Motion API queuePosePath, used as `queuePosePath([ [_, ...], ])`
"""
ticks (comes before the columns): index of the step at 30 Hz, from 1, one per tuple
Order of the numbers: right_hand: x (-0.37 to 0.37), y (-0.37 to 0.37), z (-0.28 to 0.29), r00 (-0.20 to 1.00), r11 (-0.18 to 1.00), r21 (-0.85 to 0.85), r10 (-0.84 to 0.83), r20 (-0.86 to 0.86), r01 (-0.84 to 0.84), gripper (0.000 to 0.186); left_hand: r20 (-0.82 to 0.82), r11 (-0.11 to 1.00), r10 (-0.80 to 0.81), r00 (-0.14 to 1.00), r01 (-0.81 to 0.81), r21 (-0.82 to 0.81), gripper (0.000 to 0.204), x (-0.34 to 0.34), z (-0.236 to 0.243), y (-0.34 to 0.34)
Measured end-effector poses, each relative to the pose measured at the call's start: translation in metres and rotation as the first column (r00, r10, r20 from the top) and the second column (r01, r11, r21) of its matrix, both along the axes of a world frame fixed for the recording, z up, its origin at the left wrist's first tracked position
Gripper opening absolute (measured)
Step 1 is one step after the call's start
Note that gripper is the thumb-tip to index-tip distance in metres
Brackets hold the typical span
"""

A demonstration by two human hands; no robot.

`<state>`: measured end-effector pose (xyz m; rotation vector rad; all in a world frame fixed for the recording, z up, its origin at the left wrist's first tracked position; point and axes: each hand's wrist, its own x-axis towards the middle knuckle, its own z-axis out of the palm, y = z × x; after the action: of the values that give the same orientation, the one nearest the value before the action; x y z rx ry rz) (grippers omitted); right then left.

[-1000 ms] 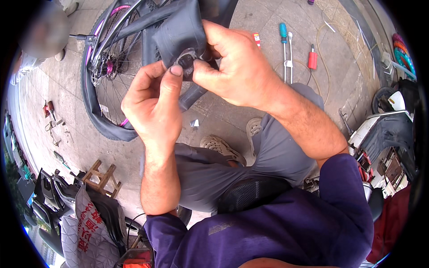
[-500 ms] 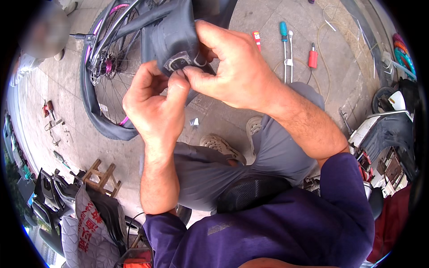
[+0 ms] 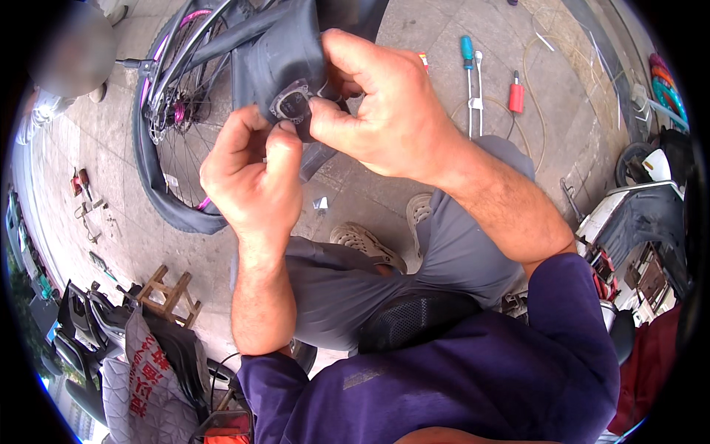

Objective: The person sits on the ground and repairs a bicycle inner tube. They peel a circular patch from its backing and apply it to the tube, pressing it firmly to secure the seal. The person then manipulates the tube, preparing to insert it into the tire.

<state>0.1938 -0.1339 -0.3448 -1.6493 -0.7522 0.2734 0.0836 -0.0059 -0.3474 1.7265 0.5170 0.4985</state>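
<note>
- The black rubber tube [image 3: 285, 55] is held up near the bicycle wheel [image 3: 177, 112]: left hand [image 3: 255, 170] pinches below its pale-rimmed patch [image 3: 293, 104], right hand [image 3: 392, 111] grips beside it.
- They seem to be working the patch's edge, which calls for a steady pinch.
- On the paving [image 3: 362, 185]: 1 teal-handled screwdriver [image 3: 467, 55], and 1 wooden stool [image 3: 168, 297] to the left.

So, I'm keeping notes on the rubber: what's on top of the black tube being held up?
A small dark patch with a pale outline lies on the black tube. Whatever is directly beneath the patch is covered and can't be seen.
</note>
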Motion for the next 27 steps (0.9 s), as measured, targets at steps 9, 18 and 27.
queuePosePath([
  [9, 0.003, -0.004, 0.001, 1.0, 1.0, -0.015, 0.009, -0.028, -0.009, 0.021, -0.042, 0.996, -0.071, 0.997, 0.073, 0.052, 0.007, -0.003, 0.0, 0.003],
  [18, 0.002, 0.0, -0.005, 0.997, 0.998, 0.059, 0.037, -0.071, -0.033, 0.02, 0.014, 0.999, -0.046, 0.999, 0.046, 0.01, 0.009, -0.001, 0.0, -0.001],
  [27, -0.012, 0.01, -0.018, 0.894, 0.95, 0.308, 0.09, -0.439, 0.055, 0.015, 0.056, 0.992, 0.006, 0.998, 0.001, -0.127, 0.01, 0.007, 0.0, -0.008],
])
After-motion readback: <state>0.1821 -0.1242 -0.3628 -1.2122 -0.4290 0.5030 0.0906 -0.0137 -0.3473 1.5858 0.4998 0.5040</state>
